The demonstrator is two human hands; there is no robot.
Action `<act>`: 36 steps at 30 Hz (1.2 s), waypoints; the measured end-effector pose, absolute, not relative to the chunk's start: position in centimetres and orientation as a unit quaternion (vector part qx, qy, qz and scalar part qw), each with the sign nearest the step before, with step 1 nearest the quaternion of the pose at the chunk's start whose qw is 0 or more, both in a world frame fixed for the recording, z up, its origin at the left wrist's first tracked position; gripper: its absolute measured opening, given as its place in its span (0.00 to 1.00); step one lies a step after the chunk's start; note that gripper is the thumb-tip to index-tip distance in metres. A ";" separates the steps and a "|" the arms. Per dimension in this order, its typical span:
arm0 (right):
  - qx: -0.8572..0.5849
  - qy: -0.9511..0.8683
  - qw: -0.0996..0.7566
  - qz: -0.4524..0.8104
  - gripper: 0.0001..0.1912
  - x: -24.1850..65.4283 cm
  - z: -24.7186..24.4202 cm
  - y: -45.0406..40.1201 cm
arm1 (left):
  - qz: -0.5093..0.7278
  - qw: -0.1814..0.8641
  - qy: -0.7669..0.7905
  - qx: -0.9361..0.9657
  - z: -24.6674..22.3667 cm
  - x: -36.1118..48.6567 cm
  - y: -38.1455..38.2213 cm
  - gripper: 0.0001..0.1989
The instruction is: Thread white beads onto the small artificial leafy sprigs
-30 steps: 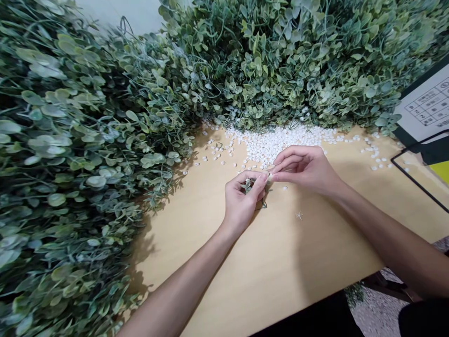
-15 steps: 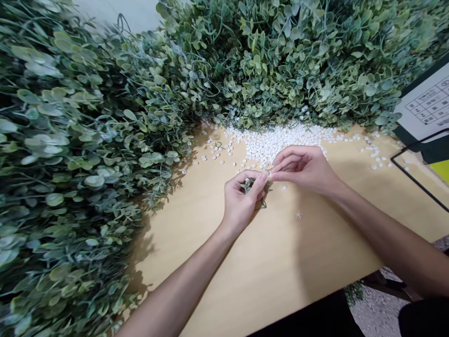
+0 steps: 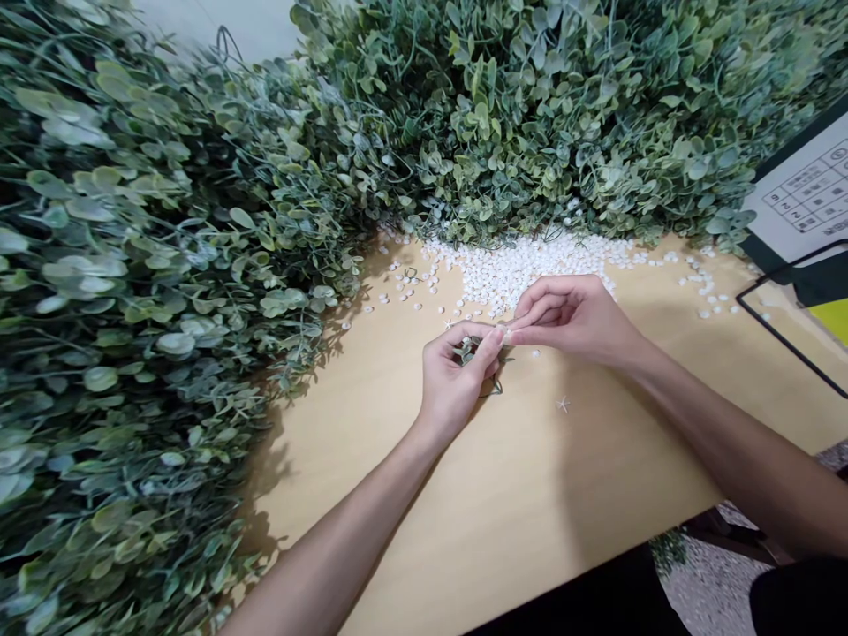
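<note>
My left hand [image 3: 457, 367] is closed around a small artificial leaf sprig [image 3: 466, 350], its leaves showing between thumb and fingers and a thin stem below. At its fingertips my right hand [image 3: 573, 318] pinches a small white piece [image 3: 507, 336] against the sprig's end; the fingers of both hands meet there and partly cover it. Just beyond them a pile of small white caps [image 3: 503, 269] lies on the table. One loose white cap [image 3: 536, 353] rests below my right hand, and a small pale star-shaped piece [image 3: 563, 405] lies closer to me.
Heaps of artificial green foliage [image 3: 159, 291] line the left side and back of the wooden table [image 3: 424, 530]. At the right stand a dark box with a printed label [image 3: 808, 199], a black wire frame [image 3: 788, 344] and something yellow [image 3: 831, 318].
Both hands stay in nearly the same place, fingertips still together at the sprig's end. A little more of the white piece shows between them.
</note>
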State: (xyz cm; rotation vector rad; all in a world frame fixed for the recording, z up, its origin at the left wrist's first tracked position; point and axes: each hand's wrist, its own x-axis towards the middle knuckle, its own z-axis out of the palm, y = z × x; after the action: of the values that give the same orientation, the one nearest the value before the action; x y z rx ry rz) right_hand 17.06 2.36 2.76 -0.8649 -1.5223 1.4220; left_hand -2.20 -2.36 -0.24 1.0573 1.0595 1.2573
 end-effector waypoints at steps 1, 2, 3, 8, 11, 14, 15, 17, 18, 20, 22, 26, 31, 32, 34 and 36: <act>-0.347 -0.610 0.423 0.573 0.20 17.1 2.8 2.3 | 0.532 0.559 0.451 0.449 -0.2 -2.2 -2.4 0.15; -0.347 -0.611 0.417 0.577 0.20 17.1 2.9 2.3 | 0.530 0.558 0.453 0.450 -0.2 -2.2 -2.4 0.15; -0.348 -0.611 0.411 0.580 0.20 17.1 3.0 2.3 | 0.529 0.557 0.455 0.450 -0.3 -2.2 -2.4 0.15; -0.350 -0.605 0.397 0.595 0.19 17.2 3.5 2.2 | 0.525 0.563 0.455 0.448 -0.4 -2.3 -2.4 0.14; -0.350 -0.604 0.393 0.598 0.19 17.3 3.5 2.3 | 0.524 0.561 0.454 0.452 -0.4 -2.3 -2.4 0.14; -0.348 -0.602 0.388 0.605 0.19 17.3 3.2 2.4 | 0.525 0.561 0.452 0.453 -0.4 -2.3 -2.3 0.14; -0.346 -0.600 0.388 0.608 0.19 17.3 3.1 2.4 | 0.525 0.563 0.451 0.452 -0.5 -2.3 -2.3 0.14; -0.344 -0.598 0.393 0.608 0.18 17.2 2.9 2.4 | 0.527 0.568 0.449 0.446 -0.5 -2.3 -2.4 0.14; -0.343 -0.597 0.398 0.606 0.18 17.1 2.9 2.3 | 0.528 0.570 0.449 0.442 -0.5 -2.3 -2.4 0.14; -0.338 -0.593 0.412 0.604 0.19 17.0 2.8 2.3 | 0.534 0.569 0.446 0.438 -0.5 -2.2 -2.4 0.15; -0.344 -0.581 0.437 0.594 0.21 17.0 2.9 2.5 | 0.548 0.559 0.443 0.438 -0.4 -2.1 -2.4 0.14; -0.412 -0.546 0.539 0.491 0.17 17.8 3.0 3.6 | 0.584 0.519 0.457 0.425 -0.3 -1.8 -2.1 0.19; -0.475 -0.636 0.552 0.255 0.05 19.1 1.6 5.1 | 0.583 0.494 0.490 0.420 -0.6 -1.5 -2.0 0.22; -0.472 -0.676 0.528 0.205 0.04 19.2 1.3 5.2 | 0.583 0.486 0.492 0.425 -0.8 -1.5 -2.0 0.18; -0.455 -0.749 0.468 0.113 0.07 19.5 0.7 5.1 | 0.588 0.460 0.499 0.440 -0.9 -1.6 -2.1 0.13; -0.443 -0.798 0.406 0.047 0.10 19.6 0.4 5.0 | 0.589 0.424 0.510 0.462 -0.9 -1.7 -2.2 0.12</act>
State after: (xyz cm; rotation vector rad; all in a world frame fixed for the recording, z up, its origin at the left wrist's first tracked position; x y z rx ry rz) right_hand 19.64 5.01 0.41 -1.1163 -2.0126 0.1190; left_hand -1.71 -2.25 -0.93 1.1554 1.2752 1.4731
